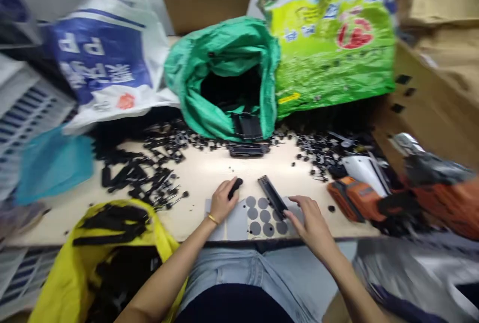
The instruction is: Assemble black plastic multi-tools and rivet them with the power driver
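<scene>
My left hand [221, 202], with a gold bracelet at the wrist, is closed on a small black plastic part with a rounded end [235, 188]. To its right, a long black channel-shaped part [272, 196] lies at a slant over a grey sheet with round discs [262, 215]. My right hand [310, 220] has its fingers spread, and the thumb tip is at the near end of that channel part. Whether the thumb presses on it, I cannot tell. A plain grey sheet [236, 220] lies partly beneath my left wrist.
A green sack [228, 48] opens toward me, with black channel parts [249, 150] before it. Small black parts [149, 178] lie scattered left and right. An orange cordless tool [352, 195] stands at right. A yellow bag [63, 268] of black pieces is at near left.
</scene>
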Demonstrator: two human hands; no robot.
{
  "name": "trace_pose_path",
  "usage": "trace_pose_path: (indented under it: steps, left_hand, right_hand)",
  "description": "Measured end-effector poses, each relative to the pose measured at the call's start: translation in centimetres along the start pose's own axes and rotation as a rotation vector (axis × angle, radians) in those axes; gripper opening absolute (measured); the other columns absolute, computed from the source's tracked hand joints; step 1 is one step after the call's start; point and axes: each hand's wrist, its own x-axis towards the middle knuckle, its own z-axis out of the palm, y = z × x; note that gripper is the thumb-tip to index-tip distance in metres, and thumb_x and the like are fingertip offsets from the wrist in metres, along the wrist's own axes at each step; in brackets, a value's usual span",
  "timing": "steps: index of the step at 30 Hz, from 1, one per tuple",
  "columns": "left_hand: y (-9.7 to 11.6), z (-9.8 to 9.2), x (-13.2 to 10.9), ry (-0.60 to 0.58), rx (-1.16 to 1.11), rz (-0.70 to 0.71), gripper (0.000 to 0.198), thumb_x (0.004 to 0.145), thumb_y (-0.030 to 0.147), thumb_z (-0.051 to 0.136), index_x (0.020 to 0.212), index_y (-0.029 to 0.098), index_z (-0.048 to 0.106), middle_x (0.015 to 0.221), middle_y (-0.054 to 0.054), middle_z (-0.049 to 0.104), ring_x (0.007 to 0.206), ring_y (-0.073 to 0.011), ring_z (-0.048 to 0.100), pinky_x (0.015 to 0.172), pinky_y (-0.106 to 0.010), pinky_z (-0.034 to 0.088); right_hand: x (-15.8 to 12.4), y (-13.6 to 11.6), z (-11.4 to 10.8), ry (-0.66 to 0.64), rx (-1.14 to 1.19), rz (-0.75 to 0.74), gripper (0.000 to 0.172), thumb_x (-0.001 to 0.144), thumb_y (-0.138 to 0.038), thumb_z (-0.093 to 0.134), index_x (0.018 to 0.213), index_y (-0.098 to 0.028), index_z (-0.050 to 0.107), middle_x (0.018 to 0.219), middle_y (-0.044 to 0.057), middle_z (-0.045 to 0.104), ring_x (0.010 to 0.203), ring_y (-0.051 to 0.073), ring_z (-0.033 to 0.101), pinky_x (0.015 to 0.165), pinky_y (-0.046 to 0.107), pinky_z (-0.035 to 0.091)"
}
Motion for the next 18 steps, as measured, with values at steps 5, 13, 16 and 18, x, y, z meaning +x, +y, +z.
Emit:
trace_pose_path:
  steps: [5, 13, 16, 18]
  left_hand:
    - [1.5, -1.4, -0.1, 0.002, -0.079, -0.034, 0.038, 0.082, 0.015, 0.049, 0.12, 0.021, 0.056, 0.101, -0.006, 0.066, 0.093, -0.0174, 0.062, 0.085, -0.032, 0.052]
    - [2.7, -0.4, -1.8, 0.054, 0.035, -0.044, 0.028, 0.085, 0.02, 0.051, 0.111, 0.018, 0.06, 0.097, -0.008, 0.062, 0.092, -0.0195, 0.056, 0.083, -0.035, 0.049]
    - [2.3, 0.6, -2.0, 0.016, 0.195, 0.002, 0.028, 0.086, 0.028, 0.055, 0.111, 0.019, 0.061, 0.099, -0.008, 0.057, 0.093, -0.0211, 0.052, 0.084, -0.037, 0.045]
    - [2.1, 0.8, -1.9, -0.039, 0.265, 0.016, 0.029, 0.086, 0.032, 0.056, 0.112, 0.02, 0.06, 0.094, -0.006, 0.057, 0.09, -0.0205, 0.051, 0.082, -0.037, 0.043]
  right_hand:
    - [2.2, -1.5, 7.9, 0.006, -0.146, 0.087, 0.043, 0.087, -0.04, 0.045, 0.12, -0.012, 0.051, 0.105, 0.019, 0.053, 0.092, 0.031, 0.05, 0.079, 0.047, 0.045]
    - [3.0, 0.4, 8.7, -0.091, 0.101, 0.145, 0.051, 0.086, -0.05, 0.043, 0.117, -0.011, 0.053, 0.098, 0.014, 0.059, 0.09, 0.027, 0.055, 0.08, 0.041, 0.047]
    - [1.7, -0.1, 8.3, -0.12, 0.164, 0.111, 0.045, 0.088, -0.052, 0.038, 0.105, -0.017, 0.061, 0.092, 0.01, 0.062, 0.085, 0.024, 0.057, 0.076, 0.038, 0.047]
    - [0.8, -0.7, 8.3, -0.054, 0.091, 0.081, 0.049, 0.091, -0.053, 0.032, 0.098, -0.017, 0.065, 0.088, 0.011, 0.062, 0.083, 0.025, 0.056, 0.076, 0.04, 0.046]
